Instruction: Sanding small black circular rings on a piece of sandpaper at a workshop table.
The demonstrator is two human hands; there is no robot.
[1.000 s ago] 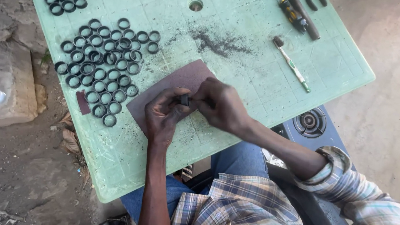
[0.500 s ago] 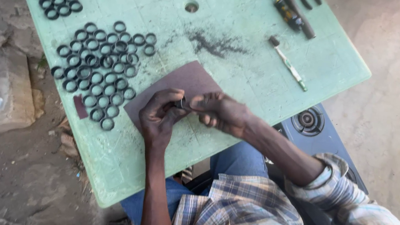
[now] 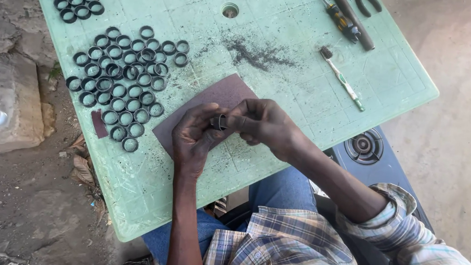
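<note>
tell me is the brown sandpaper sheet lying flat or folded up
Lying flat: the sandpaper sheet rests spread on the green table, partly under both hands, left hand and right hand, which hold a ring.

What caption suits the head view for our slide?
Both hands, left hand and right hand, pinch a small metal ring above brown sandpaper on a green table.

We see soft, even daylight, brightest on the concrete floor (image 3: 467, 114) toward 2 o'clock; shadows are faint, the counter (image 3: 292, 17) sharp, edges slightly stretched.
</note>
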